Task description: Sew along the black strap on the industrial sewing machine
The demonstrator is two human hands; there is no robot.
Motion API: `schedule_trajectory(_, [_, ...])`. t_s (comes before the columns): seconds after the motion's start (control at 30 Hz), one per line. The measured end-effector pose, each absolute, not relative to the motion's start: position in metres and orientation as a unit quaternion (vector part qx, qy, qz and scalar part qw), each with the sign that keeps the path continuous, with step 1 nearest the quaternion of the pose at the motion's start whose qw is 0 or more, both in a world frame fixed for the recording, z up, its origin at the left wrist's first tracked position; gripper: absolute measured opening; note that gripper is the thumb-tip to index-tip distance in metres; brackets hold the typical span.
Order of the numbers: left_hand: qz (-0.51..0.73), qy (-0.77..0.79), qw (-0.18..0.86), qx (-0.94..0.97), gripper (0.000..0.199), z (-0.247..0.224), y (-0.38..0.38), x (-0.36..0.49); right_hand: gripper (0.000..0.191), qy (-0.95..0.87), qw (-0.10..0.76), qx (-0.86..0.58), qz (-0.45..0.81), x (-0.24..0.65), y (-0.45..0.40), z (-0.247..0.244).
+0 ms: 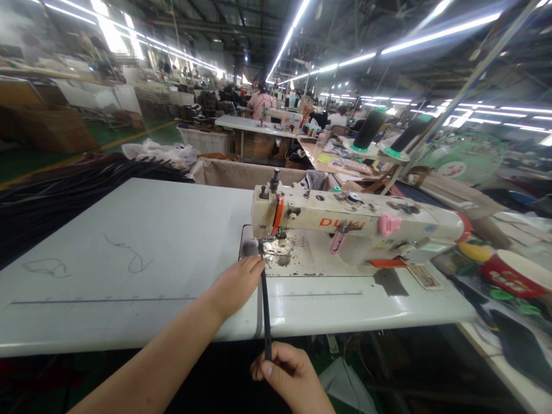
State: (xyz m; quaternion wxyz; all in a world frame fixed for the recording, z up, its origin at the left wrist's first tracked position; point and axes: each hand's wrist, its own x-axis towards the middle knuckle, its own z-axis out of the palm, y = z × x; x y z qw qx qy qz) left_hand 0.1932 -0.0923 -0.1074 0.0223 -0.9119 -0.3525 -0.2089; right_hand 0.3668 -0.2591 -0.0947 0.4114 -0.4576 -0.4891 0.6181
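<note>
A narrow black strap [266, 305] runs from under the needle area of a cream sewing machine [310, 215] down over the table's front edge. Close to the presser foot, my left hand [241, 279] lies over the strap with its fingers together, pressing it to the table. My right hand [287, 371] pinches the strap between thumb and fingers just below the front edge. The strap's far end is hidden by the machine head and my left fingers.
Loose threads [131, 253] and a printed ruler line mark the white table [181, 230]. Dark strips [86, 190] are heaped on the left. Black thread cones [368, 129] stand behind the machine. A red bowl [520, 273] sits at right. People work farther back.
</note>
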Motion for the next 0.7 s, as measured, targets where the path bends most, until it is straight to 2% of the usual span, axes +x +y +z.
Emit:
schedule_trajectory(0.17, [-0.172, -0.356, 0.004, -0.918, 0.025, -0.104, -0.093, 0.194, 0.041, -0.516, 0.429, -0.496, 0.552, 0.366, -0.257, -0.095])
schedule_trajectory(0.37, [-0.170, -0.357, -0.001, -0.918, 0.025, -0.101, -0.094, 0.194, 0.048, -0.433, 0.435, -0.479, 0.628, 0.359, -0.254, -0.089])
schedule_trajectory(0.7, [-0.196, -0.358, 0.009, -0.913, 0.023, -0.100, -0.095, 0.193, 0.047, -0.459, 0.417, -0.487, 0.615, 0.363, -0.260, -0.083])
